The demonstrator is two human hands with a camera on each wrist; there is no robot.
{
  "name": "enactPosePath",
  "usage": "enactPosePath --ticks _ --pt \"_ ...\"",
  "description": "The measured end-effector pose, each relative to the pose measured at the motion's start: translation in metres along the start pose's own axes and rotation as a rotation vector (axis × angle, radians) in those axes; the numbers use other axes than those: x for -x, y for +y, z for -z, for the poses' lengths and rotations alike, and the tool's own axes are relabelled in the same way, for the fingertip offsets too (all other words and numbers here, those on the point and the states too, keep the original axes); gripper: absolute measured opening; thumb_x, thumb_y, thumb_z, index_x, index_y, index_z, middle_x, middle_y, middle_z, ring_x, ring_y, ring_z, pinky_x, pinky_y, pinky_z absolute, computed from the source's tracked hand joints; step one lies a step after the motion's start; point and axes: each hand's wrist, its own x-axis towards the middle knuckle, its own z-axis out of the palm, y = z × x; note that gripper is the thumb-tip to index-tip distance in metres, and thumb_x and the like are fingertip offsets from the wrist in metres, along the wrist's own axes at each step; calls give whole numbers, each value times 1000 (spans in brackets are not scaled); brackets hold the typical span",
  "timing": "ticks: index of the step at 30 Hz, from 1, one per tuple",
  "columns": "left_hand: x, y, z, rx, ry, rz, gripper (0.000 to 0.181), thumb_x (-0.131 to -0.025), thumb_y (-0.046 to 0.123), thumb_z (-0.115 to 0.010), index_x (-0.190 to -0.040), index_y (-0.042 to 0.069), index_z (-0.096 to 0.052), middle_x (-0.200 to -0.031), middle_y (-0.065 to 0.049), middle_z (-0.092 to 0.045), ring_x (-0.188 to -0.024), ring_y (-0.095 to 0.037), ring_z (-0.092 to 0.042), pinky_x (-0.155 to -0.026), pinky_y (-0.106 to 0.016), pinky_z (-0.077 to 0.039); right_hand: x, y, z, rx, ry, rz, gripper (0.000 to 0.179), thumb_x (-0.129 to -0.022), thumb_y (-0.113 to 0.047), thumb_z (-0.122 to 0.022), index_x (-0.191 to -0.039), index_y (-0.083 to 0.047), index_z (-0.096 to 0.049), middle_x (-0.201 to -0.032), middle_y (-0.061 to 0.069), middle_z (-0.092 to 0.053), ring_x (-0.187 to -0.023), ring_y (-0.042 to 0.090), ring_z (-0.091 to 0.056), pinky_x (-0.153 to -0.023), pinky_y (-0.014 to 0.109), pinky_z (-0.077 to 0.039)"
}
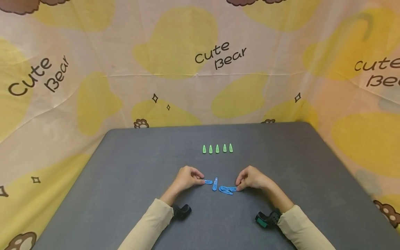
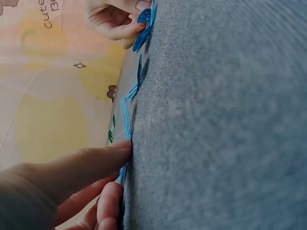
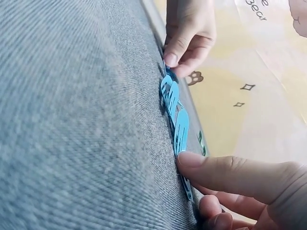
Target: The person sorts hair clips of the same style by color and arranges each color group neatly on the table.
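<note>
In the head view, my left hand (image 1: 188, 178) pinches the outer end of a blue snap hair clip (image 1: 208, 182) that lies sideways on the table. Just right of it, a second blue hair clip (image 1: 215, 184) points away from me, apart from both hands. My right hand (image 1: 255, 178) pinches a blue clip at the right end of a small overlapping cluster of blue hair clips (image 1: 225, 189). Up close in the right wrist view, the right thumb (image 3: 216, 172) presses on a blue clip (image 3: 181, 132). The left thumb (image 2: 91, 163) does likewise in the left wrist view.
Several green hair clips (image 1: 217, 149) stand in a row farther back on the grey table (image 1: 140, 156). Behind the table's far edge hangs a patterned cloth (image 1: 175, 45). A black device is strapped to each wrist, the right one (image 1: 268, 218) partly green.
</note>
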Motion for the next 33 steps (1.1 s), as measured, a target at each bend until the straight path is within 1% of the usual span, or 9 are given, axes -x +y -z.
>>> enactPosePath --ticks 10,17,22,24,27,28,29,31,33 --pt "1 0 0 -17 8 -28 12 -71 13 -84 -77 6 -76 -67 -8 -70 -54 -2 -47 -51 -16 -36 1 -4 -2 41 13 24 13 -69 -5 -82 -74 3 -72 -57 -1 -61 -54 4 -46 -51 19 -37" --pt "1 0 1 -25 -5 -39 10 -73 13 -82 -76 7 -76 -68 -7 -71 -55 -1 -47 -53 -16 -37 0 -1 -2 43 13 41 12 -70 -4 -81 -73 3 -72 -56 -2 -60 -53 4 -45 -51 20 -37" --pt "-2 -3 3 16 -57 -48 8 -77 13 -80 -78 6 -75 -73 -9 -73 -59 -3 -48 -55 -16 -39 1 -1 -2 44 8 40 11 -71 -4 -81 -73 3 -72 -57 -1 -60 -53 5 -45 -51 20 -37" --pt "-2 -4 5 38 -79 -60 8 -78 14 -79 -79 6 -75 -76 -9 -73 -61 -3 -49 -58 -17 -40 1 -2 -2 45 6 48 11 -71 -3 -81 -73 4 -72 -57 2 -61 -53 5 -45 -51 20 -37" --pt "-2 -4 9 69 -100 -100 9 -79 16 -77 -79 7 -75 -75 -6 -73 -63 -2 -50 -59 -18 -42 0 -2 -2 49 1 65 11 -71 -3 -80 -74 4 -72 -59 9 -64 -54 5 -45 -51 20 -37" --pt "-1 -4 10 70 -98 -129 9 -80 16 -77 -80 7 -75 -74 -4 -73 -62 -2 -50 -59 -18 -42 0 -2 -1 48 -4 73 10 -72 -3 -80 -74 4 -72 -60 11 -65 -54 4 -45 -51 19 -37" --pt "-1 -4 11 82 -99 -135 9 -81 16 -76 -80 7 -74 -73 -3 -72 -62 -2 -50 -58 -19 -42 0 -2 -1 49 -9 79 10 -72 -2 -79 -74 4 -72 -62 13 -66 -54 4 -45 -51 19 -38" --pt "-1 -5 12 99 -92 -139 9 -81 15 -75 -80 7 -74 -72 -2 -71 -61 -2 -50 -57 -19 -43 1 -2 -1 53 -18 93 8 -74 -2 -78 -75 5 -72 -64 16 -67 -55 4 -46 -52 19 -38" --pt "-2 -6 11 106 -86 -119 8 -82 14 -74 -82 6 -73 -74 -5 -71 -61 -2 -51 -56 -19 -43 1 -2 -1 53 -26 105 8 -75 -1 -77 -75 5 -72 -65 17 -68 -55 3 -46 -52 19 -39"
